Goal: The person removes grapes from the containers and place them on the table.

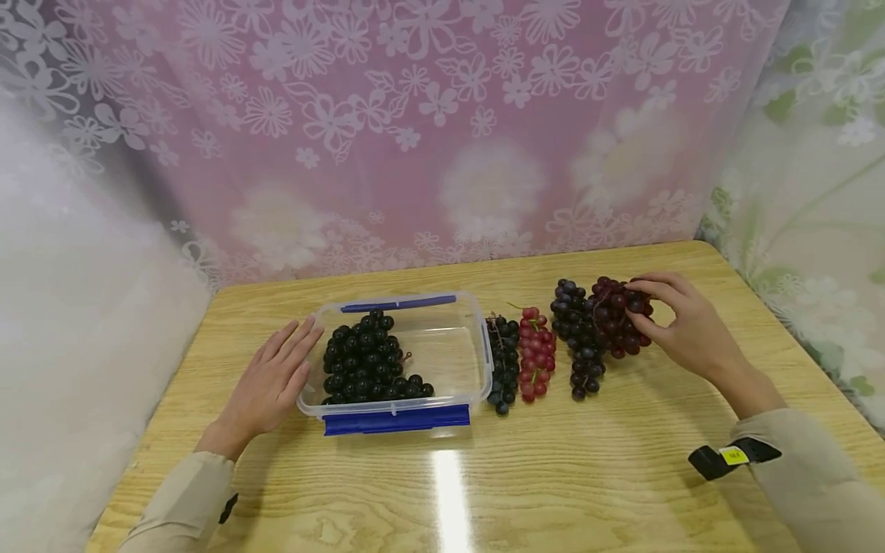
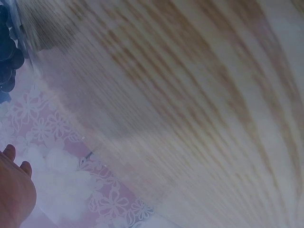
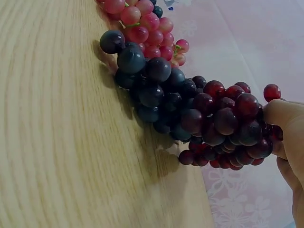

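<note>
R fingers [image 3: 284, 115] part-closed, pinching dk red grapes [image 3: 228, 121], L fingers [image 1: 302, 349] straight, by clear box [image 1: 442, 355].

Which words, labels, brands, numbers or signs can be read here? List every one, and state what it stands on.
Yellow label on the black band at the right sleeve: small dark marks, too small and blurred to read.
No other lettering can be made out, including on the clear container and the dark red grapes.
Nothing can be quoted.
</note>
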Demonstrator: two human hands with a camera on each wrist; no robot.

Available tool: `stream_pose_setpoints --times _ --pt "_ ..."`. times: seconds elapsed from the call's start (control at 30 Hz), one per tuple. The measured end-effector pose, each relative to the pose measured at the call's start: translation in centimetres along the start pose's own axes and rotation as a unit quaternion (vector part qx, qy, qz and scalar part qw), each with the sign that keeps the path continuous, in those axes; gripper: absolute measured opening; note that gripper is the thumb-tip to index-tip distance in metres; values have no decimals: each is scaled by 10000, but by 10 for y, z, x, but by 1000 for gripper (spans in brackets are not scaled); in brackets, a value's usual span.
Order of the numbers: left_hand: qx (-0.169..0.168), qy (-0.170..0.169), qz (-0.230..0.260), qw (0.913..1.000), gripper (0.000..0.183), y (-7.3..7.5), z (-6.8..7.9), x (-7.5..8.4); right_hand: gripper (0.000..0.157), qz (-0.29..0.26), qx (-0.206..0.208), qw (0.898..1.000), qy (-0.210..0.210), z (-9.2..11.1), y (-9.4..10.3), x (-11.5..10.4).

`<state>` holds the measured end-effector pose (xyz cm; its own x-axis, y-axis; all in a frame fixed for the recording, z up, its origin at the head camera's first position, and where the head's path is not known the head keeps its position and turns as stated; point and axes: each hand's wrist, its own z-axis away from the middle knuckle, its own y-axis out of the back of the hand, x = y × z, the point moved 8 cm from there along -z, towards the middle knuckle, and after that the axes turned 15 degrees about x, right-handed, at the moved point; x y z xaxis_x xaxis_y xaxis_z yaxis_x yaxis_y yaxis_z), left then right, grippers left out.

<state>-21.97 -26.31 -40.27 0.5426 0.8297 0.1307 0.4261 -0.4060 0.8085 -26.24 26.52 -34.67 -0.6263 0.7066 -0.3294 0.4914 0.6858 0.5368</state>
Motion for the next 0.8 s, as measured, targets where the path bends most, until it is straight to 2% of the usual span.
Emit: stream_pose_setpoints --times 0.23,0.5,0.63,0.8 --pt "-17 32 23 10000 59 0 0 0 47 30 -57 9999 -98 2 -2 1" --pt "12 42 60 10000 59 0 0 -1 46 216 -274 9988 -342 20 0 9" --pt "51 21 87 9999 60 0 0 -1 45 283 -514 9968 -550 30 1 15" --pt "16 57 119 9999 57 0 0 -1 42 299 -1072 9878 -1085 43 -1 26"
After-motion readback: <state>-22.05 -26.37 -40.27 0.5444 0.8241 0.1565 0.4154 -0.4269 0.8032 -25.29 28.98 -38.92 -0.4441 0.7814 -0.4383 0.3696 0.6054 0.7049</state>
